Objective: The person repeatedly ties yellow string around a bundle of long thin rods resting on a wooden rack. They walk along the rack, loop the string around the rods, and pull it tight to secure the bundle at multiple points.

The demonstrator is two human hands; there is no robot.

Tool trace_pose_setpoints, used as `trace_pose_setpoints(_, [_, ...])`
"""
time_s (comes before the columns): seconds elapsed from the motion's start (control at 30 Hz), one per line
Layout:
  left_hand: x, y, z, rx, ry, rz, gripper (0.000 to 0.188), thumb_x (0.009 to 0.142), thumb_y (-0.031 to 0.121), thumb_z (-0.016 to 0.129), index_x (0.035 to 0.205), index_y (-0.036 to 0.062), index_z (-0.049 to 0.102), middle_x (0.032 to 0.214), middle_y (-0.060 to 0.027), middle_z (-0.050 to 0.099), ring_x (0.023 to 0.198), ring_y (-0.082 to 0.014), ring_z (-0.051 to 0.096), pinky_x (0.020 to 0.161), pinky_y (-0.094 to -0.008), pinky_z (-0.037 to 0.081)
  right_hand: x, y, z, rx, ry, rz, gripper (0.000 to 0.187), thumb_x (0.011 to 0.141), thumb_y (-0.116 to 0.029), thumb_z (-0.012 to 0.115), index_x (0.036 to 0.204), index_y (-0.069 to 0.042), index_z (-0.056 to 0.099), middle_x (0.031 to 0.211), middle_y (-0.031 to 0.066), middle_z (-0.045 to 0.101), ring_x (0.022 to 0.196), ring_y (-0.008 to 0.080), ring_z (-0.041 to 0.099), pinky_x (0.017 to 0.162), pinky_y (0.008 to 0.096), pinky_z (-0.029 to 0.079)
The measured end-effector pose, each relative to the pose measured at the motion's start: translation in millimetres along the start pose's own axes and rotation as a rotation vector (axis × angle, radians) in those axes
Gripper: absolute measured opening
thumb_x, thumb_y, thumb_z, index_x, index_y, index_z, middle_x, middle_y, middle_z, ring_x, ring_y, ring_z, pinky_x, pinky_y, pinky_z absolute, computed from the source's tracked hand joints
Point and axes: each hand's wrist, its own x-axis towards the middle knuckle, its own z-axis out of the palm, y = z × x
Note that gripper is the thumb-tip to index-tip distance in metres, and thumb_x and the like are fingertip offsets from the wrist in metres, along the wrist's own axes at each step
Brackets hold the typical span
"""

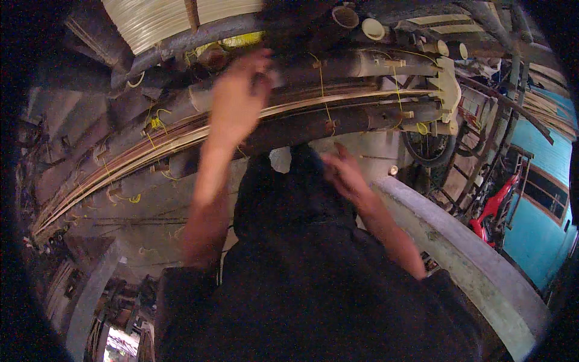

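My left hand (241, 99) is raised over a long rack of dark bamboo poles (277, 133), near the far pole. Motion smears its fingers, and I cannot see whether anything is in them. My right hand (348, 175) hangs just in front of the near pole, fingers apart, with nothing visible in it. Between the poles lies a bundle of long, thin, pale and brown strips (181, 137), fanning down to the left. Yellow string (322, 84) crosses the strips in several places, tied at small pegs. A pale shaped end piece (447, 90) joins the poles at the right.
A grey concrete ledge (446, 223) runs along my right side. Beyond it are a bicycle wheel (429, 145), a red vehicle part (497, 202) and a turquoise wall (537, 241). Corrugated translucent sheeting (175, 21) is at the upper left. Another concrete edge (90, 295) stands lower left.
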Motion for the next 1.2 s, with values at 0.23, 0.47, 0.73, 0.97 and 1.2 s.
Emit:
trace_pose_setpoints(0.23, [-52, -16, 102, 0.343, -0.152, 0.187, 0.03, 0.084, 0.021, 0.055, 0.108, 0.0049, 0.056, 0.1, -0.0157, 0.061, 0.091, -0.0307, 0.059, 0.085, -0.0443, 0.043, -71, -191, 39, -1.316, -0.183, -0.957, 0.013, 0.081, -0.013, 0.057, 0.085, -0.006, 0.066, 0.085, 0.0133, 0.064, 0.083, 0.028, 0.062, 0.075, 0.0353, 0.049])
trace_pose_setpoints(0.47, [-32, 3, 112, 0.421, -0.081, 0.095, 0.018, 0.082, 0.021, 0.056, 0.086, 0.0048, 0.063, 0.079, -0.0126, 0.063, 0.075, -0.0293, 0.061, 0.072, -0.0422, 0.047, 39, -250, 140, -1.559, -0.667, -1.144, 0.021, 0.085, -0.018, 0.057, 0.099, -0.003, 0.059, 0.089, 0.0148, 0.061, 0.083, 0.028, 0.06, 0.069, 0.0401, 0.046])
trace_pose_setpoints(0.73, [-39, -8, 118, 0.668, -0.3, -0.076, 0.027, 0.087, 0.027, 0.05, 0.079, 0.0074, 0.066, 0.061, -0.0148, 0.06, 0.058, -0.0313, 0.061, 0.066, -0.0422, 0.049, 23, -167, 67, -1.207, -0.207, -1.499, 0.018, 0.082, -0.007, 0.055, 0.099, -0.001, 0.054, 0.077, 0.0072, 0.052, 0.067, 0.0198, 0.051, 0.065, 0.0307, 0.044])
trace_pose_setpoints(0.97, [22, 58, 73, -0.557, -0.255, -0.356, 0.029, 0.092, 0.03, 0.051, 0.1, 0.0041, 0.063, 0.091, -0.0044, 0.065, 0.077, -0.0133, 0.06, 0.075, -0.0302, 0.048, 26, -18, 27, -1.26, -0.748, -0.693, 0.021, 0.085, -0.018, 0.05, 0.104, -0.012, 0.056, 0.077, 0.0164, 0.061, 0.072, 0.0321, 0.062, 0.064, 0.0428, 0.05])
trace_pose_setpoints(1.2, [154, -92, 122, -0.598, -0.369, -0.534, 0.03, 0.089, 0.034, 0.049, 0.084, 0.0068, 0.06, 0.07, -0.001, 0.054, 0.061, -0.0097, 0.05, 0.06, -0.0246, 0.043, 25, -63, 2, -0.891, -0.684, -1.237, 0.029, 0.076, -0.013, 0.057, 0.105, -0.014, 0.059, 0.076, 0.0125, 0.061, 0.075, 0.032, 0.062, 0.065, 0.0428, 0.05])
